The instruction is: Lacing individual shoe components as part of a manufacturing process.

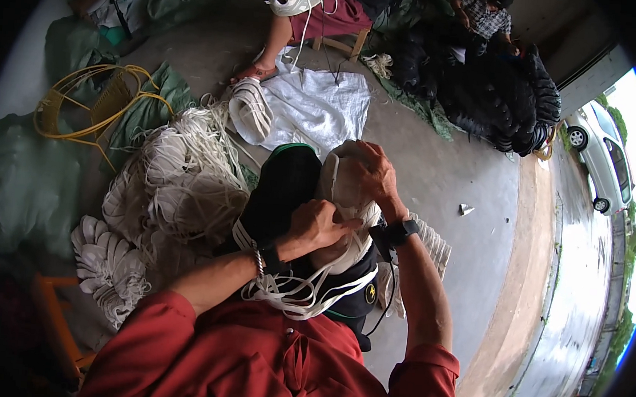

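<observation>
Left hand (318,226) closed, fingers curled and pinched on a white strap of the shoe upper (342,189), which sits over the person's lap at picture centre. Right hand (374,174) on top of the same white upper, fingers spread and bent over its rounded end, gripping it; black watch (396,234) on the right wrist, bead bracelet (259,262) and dark band on the left. More white straps (305,294) hang in loops below the hands, lying across black trousers (278,196). Red shirt sleeves (236,353) fill the lower edge. To the person's left, a big heap of white straps and uppers (177,182) on the concrete floor (468,244), a fanned stack of white pieces (110,266) near it, and a yellow wire frame (94,101) on green sacks. Ahead, a white cloth (316,107) on the floor with a coiled white bundle (252,111) on its edge; another person's hand (253,72) touches the floor beside it. Black pile (506,101) far right, white car (604,161) outside.
</observation>
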Action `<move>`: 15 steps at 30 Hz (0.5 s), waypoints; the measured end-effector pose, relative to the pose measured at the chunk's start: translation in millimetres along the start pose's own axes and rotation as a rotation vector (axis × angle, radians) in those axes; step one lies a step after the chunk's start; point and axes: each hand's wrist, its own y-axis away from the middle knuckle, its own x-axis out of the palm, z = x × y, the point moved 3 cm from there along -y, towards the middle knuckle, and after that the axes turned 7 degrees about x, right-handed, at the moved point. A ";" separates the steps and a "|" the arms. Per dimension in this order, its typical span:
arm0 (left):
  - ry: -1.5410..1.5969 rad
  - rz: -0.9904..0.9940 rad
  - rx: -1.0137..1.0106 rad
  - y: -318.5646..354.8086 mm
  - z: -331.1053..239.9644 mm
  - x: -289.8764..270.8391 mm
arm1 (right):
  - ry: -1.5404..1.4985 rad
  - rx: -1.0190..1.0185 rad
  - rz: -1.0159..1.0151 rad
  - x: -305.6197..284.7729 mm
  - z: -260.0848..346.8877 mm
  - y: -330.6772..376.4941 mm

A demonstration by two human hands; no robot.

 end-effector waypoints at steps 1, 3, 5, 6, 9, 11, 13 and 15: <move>-0.010 0.008 -0.024 -0.7 -0.3 1.7 | 0.030 0.001 -0.001 -0.6 1.3 -0.1; -0.022 0.017 -0.049 -0.7 0.7 2.0 | 0.057 0.002 0.000 -1.4 4.4 1.3; -0.002 0.058 -0.069 -3.2 -0.5 0.7 | 0.041 0.038 0.010 -4.2 2.7 1.8; -0.004 0.058 -0.067 -5.0 -0.2 0.1 | 0.040 0.038 0.007 -4.1 1.8 0.6; 0.093 -0.020 -0.110 -6.4 1.2 1.7 | -0.087 0.025 -0.006 -1.3 -8.6 0.5; 0.090 -0.153 -0.096 -7.3 -0.4 -1.6 | -0.134 0.029 0.014 -1.0 -10.9 -1.5; 0.149 -0.139 -0.131 -7.1 -0.8 -0.5 | -0.190 0.043 0.039 -1.8 -12.7 -1.2; 0.208 -0.124 -0.166 -7.9 -2.5 1.0 | -0.245 0.058 0.064 -4.9 -14.0 -2.5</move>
